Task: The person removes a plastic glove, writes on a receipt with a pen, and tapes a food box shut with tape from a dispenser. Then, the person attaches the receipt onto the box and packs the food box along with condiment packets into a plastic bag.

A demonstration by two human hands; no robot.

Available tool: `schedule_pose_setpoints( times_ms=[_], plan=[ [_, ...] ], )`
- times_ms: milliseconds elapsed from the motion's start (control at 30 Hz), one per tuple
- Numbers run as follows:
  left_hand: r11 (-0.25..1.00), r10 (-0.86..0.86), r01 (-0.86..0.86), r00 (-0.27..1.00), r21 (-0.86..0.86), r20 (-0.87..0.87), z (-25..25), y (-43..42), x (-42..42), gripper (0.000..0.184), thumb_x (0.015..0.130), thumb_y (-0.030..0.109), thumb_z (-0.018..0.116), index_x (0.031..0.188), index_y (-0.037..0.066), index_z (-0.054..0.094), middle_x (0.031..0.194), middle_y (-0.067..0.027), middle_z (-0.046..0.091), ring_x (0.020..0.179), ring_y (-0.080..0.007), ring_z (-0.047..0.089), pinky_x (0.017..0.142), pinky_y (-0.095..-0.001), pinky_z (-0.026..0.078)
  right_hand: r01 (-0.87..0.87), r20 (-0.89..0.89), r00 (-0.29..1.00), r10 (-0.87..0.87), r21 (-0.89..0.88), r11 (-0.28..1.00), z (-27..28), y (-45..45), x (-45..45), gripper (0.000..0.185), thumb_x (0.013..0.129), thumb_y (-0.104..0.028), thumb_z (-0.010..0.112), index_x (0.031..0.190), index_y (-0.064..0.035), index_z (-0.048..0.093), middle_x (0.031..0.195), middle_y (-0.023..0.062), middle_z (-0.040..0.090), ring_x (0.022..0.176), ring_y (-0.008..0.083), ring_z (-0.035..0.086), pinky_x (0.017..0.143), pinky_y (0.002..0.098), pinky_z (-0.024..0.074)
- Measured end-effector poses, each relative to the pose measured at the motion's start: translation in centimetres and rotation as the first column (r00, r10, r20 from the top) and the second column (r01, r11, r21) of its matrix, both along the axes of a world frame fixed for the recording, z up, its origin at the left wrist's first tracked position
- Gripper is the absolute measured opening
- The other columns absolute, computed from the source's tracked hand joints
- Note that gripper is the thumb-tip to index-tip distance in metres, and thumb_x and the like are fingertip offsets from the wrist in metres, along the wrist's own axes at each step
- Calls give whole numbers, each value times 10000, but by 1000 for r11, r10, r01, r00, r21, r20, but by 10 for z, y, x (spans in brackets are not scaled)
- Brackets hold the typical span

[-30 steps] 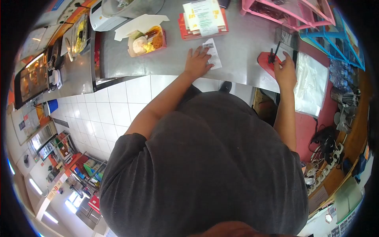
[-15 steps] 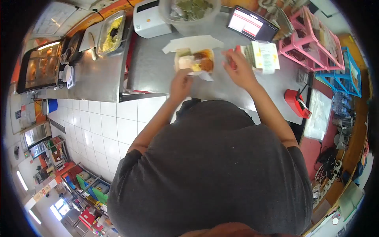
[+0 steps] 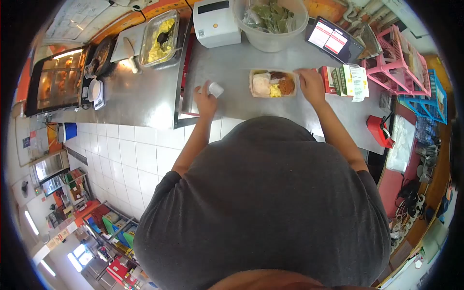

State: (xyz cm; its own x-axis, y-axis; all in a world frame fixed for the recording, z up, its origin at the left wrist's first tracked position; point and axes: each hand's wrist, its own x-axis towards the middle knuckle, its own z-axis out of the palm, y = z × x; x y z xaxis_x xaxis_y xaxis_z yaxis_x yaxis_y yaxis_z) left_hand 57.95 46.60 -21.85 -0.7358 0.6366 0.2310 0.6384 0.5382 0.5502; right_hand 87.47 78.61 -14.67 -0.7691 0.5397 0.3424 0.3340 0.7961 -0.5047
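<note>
An open rectangular takeaway food box lies on the steel counter in front of me. Rice, yellow bits, reddish-brown food and something green fill it. My right hand is at its right end, fingers curled against the rim. To the left of the box, near the counter's front edge, my left hand pinches a small white folded piece; its exact kind is too unclear to name. Beyond my right hand stand upright red, green and white printed cartons with a paper slip over them.
A white label printer, a clear tub of leaves and a tablet line the back. Pink baskets and a red holder stand right. On the left counter are a tray of yellow food and a knife.
My left hand has moved left, off the box, with the white piece. My right hand has come to the box's right end. The white flap behind the box no longer shows. The view has shifted.
</note>
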Motion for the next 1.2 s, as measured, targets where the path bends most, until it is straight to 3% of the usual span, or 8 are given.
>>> schedule_pose_setpoints(
  times_ms=[100,233,367,633,767,833,933,1200],
  plan=[
    [977,201,-182,961,111,-192,36,27,7,402,882,23,564,1269,68,661,1285,-228,594,1222,-408,548,1072,-463,432,-50,-32,998,50,-12,999,-1,-29,22,304,849,-110,654,1151,-96,693,1138,142,718,1089,360,657,974,467,498],
    [921,-387,370,899,120,206,43,100,20,542,939,354,677,1351,9,605,1373,-229,585,1313,-420,519,1124,-481,394,-99,30,995,100,-16,995,-16,-38,25,277,876,-225,681,1119,-93,685,1236,153,676,1102,384,649,941,477,512],
    [899,-153,375,753,-226,640,56,145,49,731,969,518,615,1452,-22,514,1514,-231,490,1429,-415,426,1167,-531,346,277,315,936,-160,-373,886,-12,-31,-10,430,929,-370,669,1209,-44,642,1313,205,634,1180,407,623,1008,484,498],
    [841,-470,371,862,-394,-191,-5,117,75,927,980,543,589,1595,-50,230,1648,-348,137,1542,-517,92,1235,-628,110,193,185,971,-150,-239,952,-78,-36,-16,862,969,-405,650,1566,62,239,1485,335,467,1373,428,500,1133,445,423],
    [890,-348,279,927,-361,-141,-13,121,95,848,988,414,636,1570,-80,266,1617,-317,260,1533,-433,224,1239,-532,214,308,273,945,-178,-566,765,-74,-42,-13,903,988,-414,625,1588,81,166,1492,356,454,1388,431,489,1153,428,396],
    [980,-196,124,726,154,659,5,130,98,735,992,303,658,1518,-105,345,1472,-281,486,1385,-341,490,1126,-419,412,322,290,940,-180,-577,751,-81,-39,-16,889,996,-429,608,1586,80,181,1471,359,477,1371,432,508,1150,427,399],
    [966,-259,84,369,245,893,18,140,87,783,990,396,662,1509,-103,356,1423,-230,574,1271,-276,585,1098,-383,424,365,312,926,-210,-609,704,-80,-31,-20,868,1003,-496,561,1567,84,246,1412,355,536,1332,433,547,1131,434,415],
    [947,33,280,401,-157,916,41,148,48,829,919,568,686,1287,-165,569,1186,-239,700,1082,-282,695,904,-374,543,432,561,827,-37,-591,681,-14,-11,-23,789,995,-628,430,1309,70,621,1275,332,642,1241,433,615,1080,457,452]
  ],
)
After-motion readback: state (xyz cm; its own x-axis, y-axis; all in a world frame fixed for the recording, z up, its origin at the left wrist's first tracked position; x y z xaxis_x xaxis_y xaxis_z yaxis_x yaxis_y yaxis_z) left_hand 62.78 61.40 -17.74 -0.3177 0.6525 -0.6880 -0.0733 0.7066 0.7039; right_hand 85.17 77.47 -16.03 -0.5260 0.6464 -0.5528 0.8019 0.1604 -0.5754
